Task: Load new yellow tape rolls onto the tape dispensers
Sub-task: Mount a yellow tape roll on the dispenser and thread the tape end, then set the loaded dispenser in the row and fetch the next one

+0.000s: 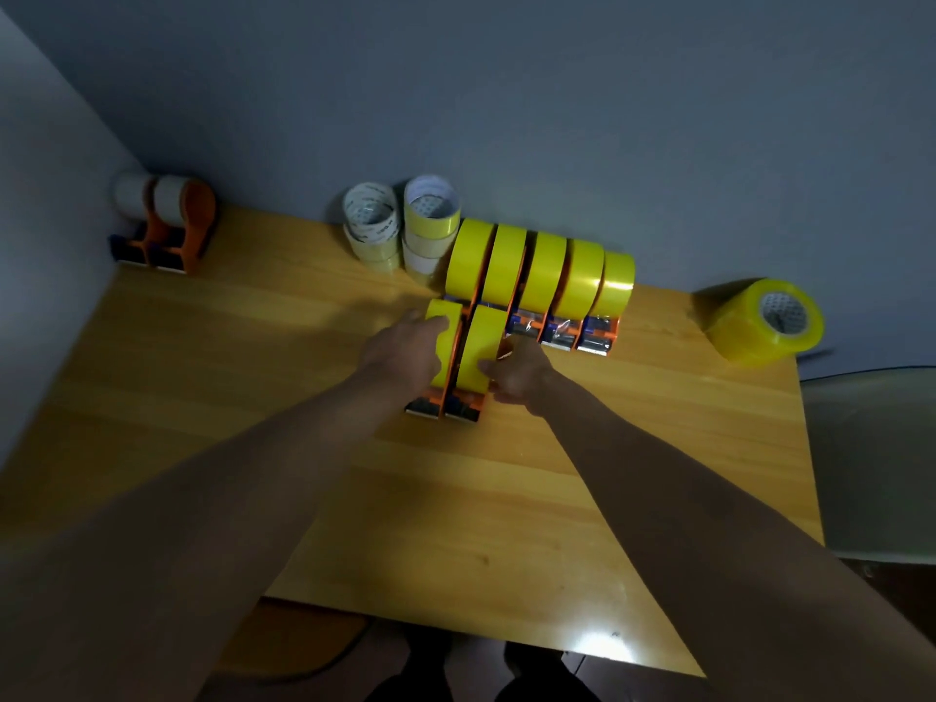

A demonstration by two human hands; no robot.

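Note:
Two orange tape dispensers, each loaded with a yellow roll, stand side by side in the middle of the wooden table (202,397). My left hand (402,349) grips the left dispenser (441,342) from its left side. My right hand (519,372) grips the right dispenser (481,347) from its right side, thumb on the yellow roll. Behind them a row of several more loaded dispensers (542,276) stands against the wall. A pack of new yellow rolls (759,321) lies on its side at the far right.
Stacks of nearly spent rolls and bare cores (400,225) stand against the wall, left of the row. Two orange dispensers with white cores (167,225) sit in the far left corner. A pale chair (876,468) stands off the table's right edge.

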